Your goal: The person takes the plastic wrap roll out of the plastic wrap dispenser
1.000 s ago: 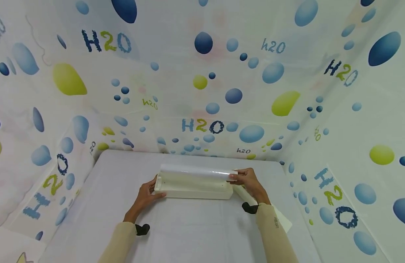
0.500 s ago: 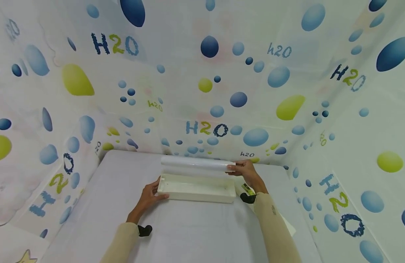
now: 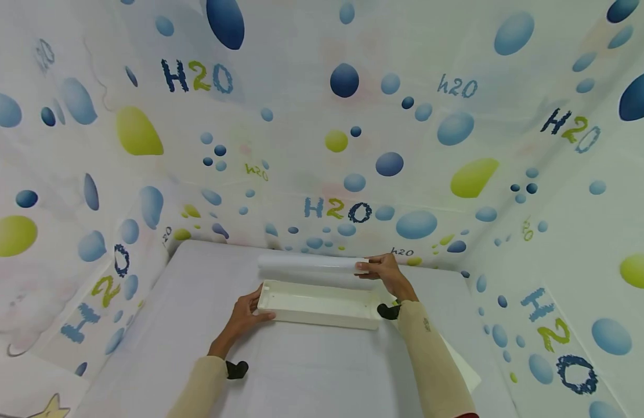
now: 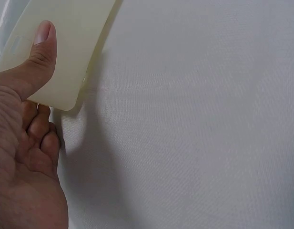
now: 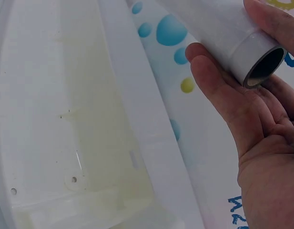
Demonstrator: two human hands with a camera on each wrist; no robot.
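Note:
A long cream plastic box (image 3: 322, 318), open at the top, lies across the white table. My left hand (image 3: 245, 319) grips its left end, thumb on the front wall and fingers behind the end. The left wrist view shows that thumb (image 4: 44, 45) lying along the box's pale wall (image 4: 73, 62). Behind the box, my right hand (image 3: 387, 274) holds the right end of a roll of clear plastic film (image 3: 306, 264). In the right wrist view the roll (image 5: 228, 38) has a hollow core end, thumb on one side and fingers on the other, and the box's inside (image 5: 89, 119) is bare.
A pale flat piece (image 3: 465, 368) lies on the table (image 3: 311, 377) beneath the right forearm, which partly hides it. White sheets (image 3: 280, 139) printed with blue and green drops surround the table at the back and sides. Dark straps (image 3: 237, 370) show at both wrists.
The film roll has moved from over the box's back edge to behind it, carried by my right hand. My left hand keeps its grip on the box. The head view has shifted slightly.

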